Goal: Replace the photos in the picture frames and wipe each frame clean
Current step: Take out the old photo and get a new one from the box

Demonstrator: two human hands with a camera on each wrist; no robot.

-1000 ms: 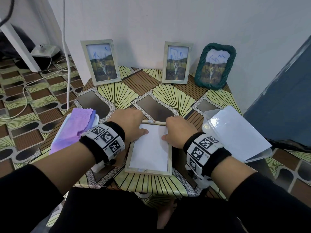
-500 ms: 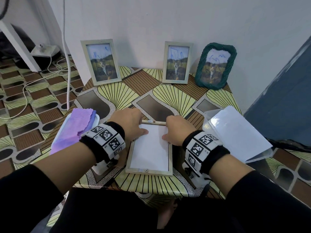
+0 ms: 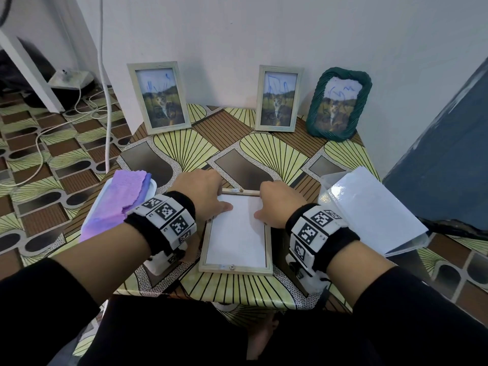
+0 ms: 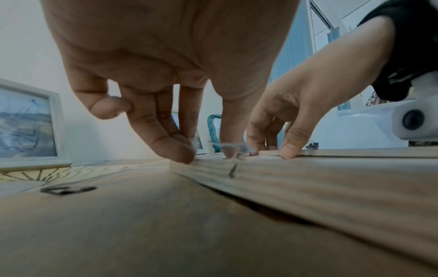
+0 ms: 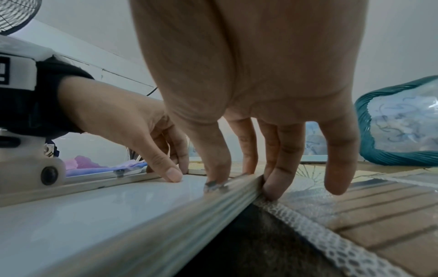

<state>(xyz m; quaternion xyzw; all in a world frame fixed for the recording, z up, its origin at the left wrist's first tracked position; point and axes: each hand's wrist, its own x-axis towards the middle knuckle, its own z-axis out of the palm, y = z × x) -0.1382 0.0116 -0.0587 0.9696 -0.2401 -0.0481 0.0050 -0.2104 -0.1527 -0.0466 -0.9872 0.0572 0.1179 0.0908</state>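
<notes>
A pale wooden picture frame (image 3: 235, 268) lies face down near the table's front edge, with a white sheet (image 3: 236, 233) showing in its back. My left hand (image 3: 211, 199) is at its far left corner: the thumb presses by a small metal tab (image 4: 234, 148) and the fingers curl against the outer edge (image 4: 308, 178). My right hand (image 3: 274, 202) pinches the right rail (image 5: 166, 224) at the far right corner. Its thumb sits on a tab (image 5: 214, 185) inside the rail and its fingers lie outside.
Three scribbled-on photo frames lean on the wall: two pale ones (image 3: 159, 97) (image 3: 278, 99) and a green woven one (image 3: 339, 104). A purple cloth (image 3: 116, 204) lies on a white tray (image 3: 151, 184) at left. A clear box of white sheets (image 3: 369, 207) is at right. A brown backing board (image 4: 142, 224) lies under my left wrist.
Both hands stay at the frame's far corners. The right wrist has edged slightly to the left. The frame has not moved.
</notes>
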